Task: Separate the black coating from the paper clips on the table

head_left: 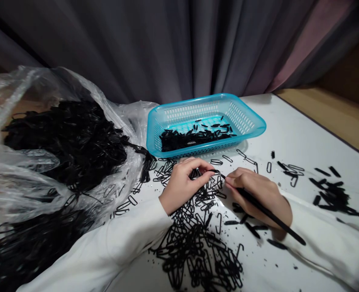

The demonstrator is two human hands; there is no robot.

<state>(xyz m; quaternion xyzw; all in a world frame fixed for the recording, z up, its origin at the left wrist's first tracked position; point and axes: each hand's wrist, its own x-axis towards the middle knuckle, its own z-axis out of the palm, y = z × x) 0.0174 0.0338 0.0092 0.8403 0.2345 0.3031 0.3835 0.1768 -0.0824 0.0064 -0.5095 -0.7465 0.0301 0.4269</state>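
Above the clips [194, 239], the left hand [185, 184] pinches a black piece [215, 170] between thumb and forefinger, seemingly steadying it for the stick [270, 215] the right hand [255, 192] grips; the basket [197, 151] sits just beyond, probably for reach.

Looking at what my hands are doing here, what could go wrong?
The small black piece pinched in your left hand might slip and get lost among the black loops below. The slim black tool in your right hand could poke your left fingers, being so close.
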